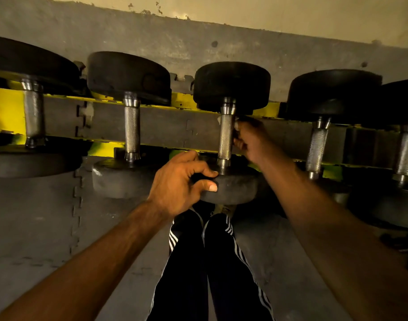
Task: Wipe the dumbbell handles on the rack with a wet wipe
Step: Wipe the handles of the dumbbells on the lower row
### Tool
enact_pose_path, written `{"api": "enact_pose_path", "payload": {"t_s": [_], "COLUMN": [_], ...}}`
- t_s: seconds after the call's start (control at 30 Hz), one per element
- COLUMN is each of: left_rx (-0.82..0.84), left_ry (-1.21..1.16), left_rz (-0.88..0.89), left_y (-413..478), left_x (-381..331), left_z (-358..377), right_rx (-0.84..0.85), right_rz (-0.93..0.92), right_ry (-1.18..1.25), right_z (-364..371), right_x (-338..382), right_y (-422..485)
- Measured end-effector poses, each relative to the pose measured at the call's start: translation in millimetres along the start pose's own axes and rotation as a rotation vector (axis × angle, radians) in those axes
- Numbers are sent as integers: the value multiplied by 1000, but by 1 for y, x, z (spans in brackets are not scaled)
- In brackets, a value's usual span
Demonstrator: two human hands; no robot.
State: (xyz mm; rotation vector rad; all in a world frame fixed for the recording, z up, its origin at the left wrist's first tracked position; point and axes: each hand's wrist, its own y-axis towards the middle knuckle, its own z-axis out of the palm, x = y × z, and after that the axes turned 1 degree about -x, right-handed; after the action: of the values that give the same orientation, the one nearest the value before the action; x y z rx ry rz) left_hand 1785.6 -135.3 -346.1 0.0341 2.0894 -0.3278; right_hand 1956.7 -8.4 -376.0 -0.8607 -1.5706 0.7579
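Several black dumbbells with knurled steel handles lie across a yellow rack point(6, 110). My left hand point(177, 181) grips the near rubber head point(233, 188) of the middle dumbbell, thumb on its front edge. My right hand point(249, 140) is curled against the right side of that dumbbell's handle point(225, 137), with a small pale bit of the wet wipe point(237, 122) showing at the fingers. Most of the wipe is hidden by the hand.
Other handles stand left point(131, 128) and right point(317, 147) of the held dumbbell. A grey wall band runs behind the rack. Grey interlocking floor mats point(36, 216) lie below, and my legs in dark striped trousers point(198, 262) are under the hands.
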Motion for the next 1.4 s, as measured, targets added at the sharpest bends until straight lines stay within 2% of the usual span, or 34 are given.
{"api": "enact_pose_path", "payload": {"t_s": [0.2, 0.37, 0.47, 0.57, 0.7, 0.8, 0.93, 1.03, 1.1, 1.2, 1.33, 1.4], "left_rx": [15, -7, -8, -8, 11, 9, -10, -13, -15, -18, -28, -32], "left_ry": [30, 28, 38, 49, 56, 57, 73, 78, 65, 57, 48, 48], "left_rz": [17, 14, 22, 14, 8, 10, 10, 11, 15, 16, 9, 6], "left_y": [1, -1, 0, -1, 0, 0, -1, 0, -1, 0, -1, -1], "left_x": [-1, 0, 0, -1, -2, -2, -3, -2, -1, -3, -4, -4], "left_z": [0, 0, 0, 0, -2, -1, -1, -1, 0, 0, 0, 1], "right_rx": [49, 6, -5, -25, -28, -34, -27, -9, 57, 147, 91, -32], "right_rz": [-24, -177, -203, -196, -127, -103, -74, 30, 128, 151, 128, 11], "right_ry": [-37, -46, 29, 101, -79, -68, 170, 381, 450, 508, 630, 525], "right_z": [-10, -18, -13, -14, -27, -19, -1, 2, 3, 4, 4, 8], "right_x": [-28, -21, -15, -21, -33, -21, 5, 2, 0, 1, -9, -15], "right_y": [-7, 5, 10, 1, -16, -12, 2, 5, 4, 8, 5, 1]}}
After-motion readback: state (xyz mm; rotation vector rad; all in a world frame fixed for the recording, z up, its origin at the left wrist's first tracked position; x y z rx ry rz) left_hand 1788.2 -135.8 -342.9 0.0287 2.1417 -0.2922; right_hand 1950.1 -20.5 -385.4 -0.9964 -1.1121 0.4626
